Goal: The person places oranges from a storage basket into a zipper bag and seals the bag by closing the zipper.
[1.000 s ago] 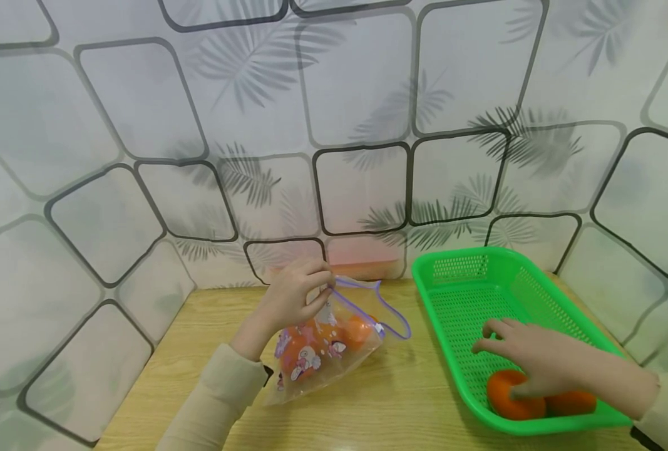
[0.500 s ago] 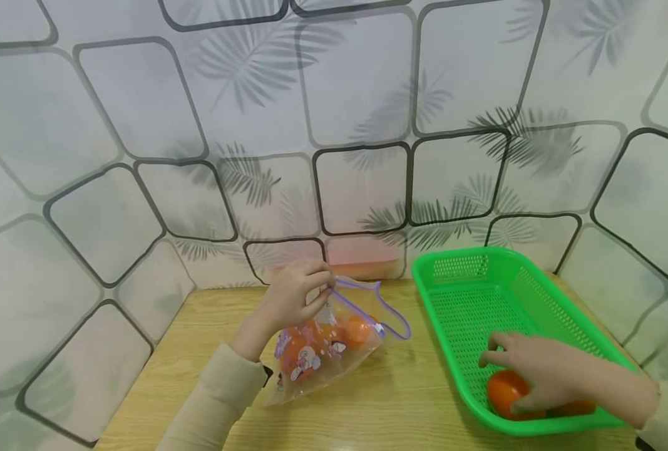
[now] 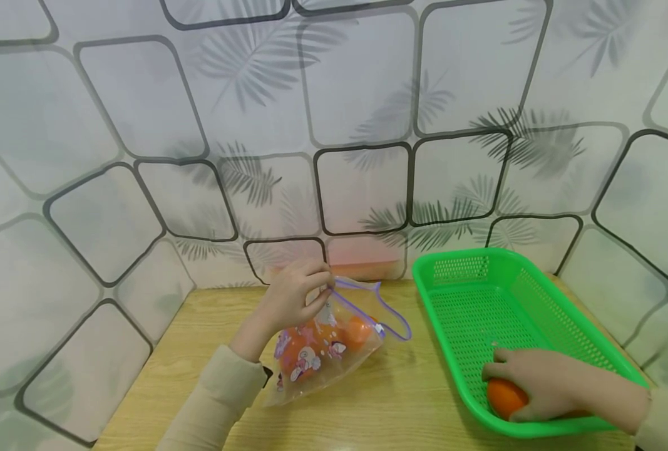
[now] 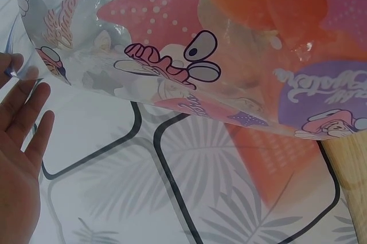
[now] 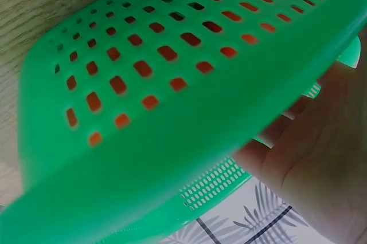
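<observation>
My left hand pinches the top edge of a clear printed zip bag, which has a purple seal and stands on the table with orange fruits inside. In the left wrist view the fingers hold the edge of the bag. My right hand is down in the green basket, its fingers curled over an orange fruit at the near end. Another orange fruit is mostly hidden beneath that hand. The basket wall covers the fruit in the right wrist view, where orange shows through the holes.
The wooden table carries the bag at centre and the basket at right. Behind them rises a patterned wall covering with squares and leaves. A reddish-orange patch shows low on it behind the bag.
My right hand has lowered onto the near fruit in the basket, its fingers now closer around it. My left hand and the bag have stayed in place.
</observation>
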Tool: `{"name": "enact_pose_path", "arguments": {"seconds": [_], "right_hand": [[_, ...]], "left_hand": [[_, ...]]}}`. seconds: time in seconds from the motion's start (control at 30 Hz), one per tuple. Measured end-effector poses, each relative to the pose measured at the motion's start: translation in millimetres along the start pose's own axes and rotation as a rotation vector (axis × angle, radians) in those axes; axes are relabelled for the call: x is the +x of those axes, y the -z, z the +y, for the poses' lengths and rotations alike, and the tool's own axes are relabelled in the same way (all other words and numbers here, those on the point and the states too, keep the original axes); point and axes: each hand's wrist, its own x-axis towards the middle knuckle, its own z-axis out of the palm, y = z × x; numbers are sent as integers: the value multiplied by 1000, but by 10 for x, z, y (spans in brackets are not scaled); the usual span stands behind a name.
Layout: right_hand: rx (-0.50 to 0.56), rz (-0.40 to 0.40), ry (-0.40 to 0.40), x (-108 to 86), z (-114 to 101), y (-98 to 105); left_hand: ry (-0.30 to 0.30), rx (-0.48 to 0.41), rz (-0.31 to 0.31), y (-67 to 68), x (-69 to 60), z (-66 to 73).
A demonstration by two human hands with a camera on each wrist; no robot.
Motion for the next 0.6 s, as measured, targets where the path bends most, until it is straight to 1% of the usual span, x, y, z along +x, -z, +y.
{"name": "enact_pose_path", "arguments": {"seconds": [0.23, 0.47, 0.6], "right_hand": [[8, -11, 1, 6, 9, 0], [15, -27, -42, 19, -4, 36], [7, -2, -20, 27, -19, 37]], "left_hand": [[14, -5, -15, -1, -3, -1], [6, -9, -5, -2, -5, -4], [11, -10, -9, 6, -1, 1]]}}
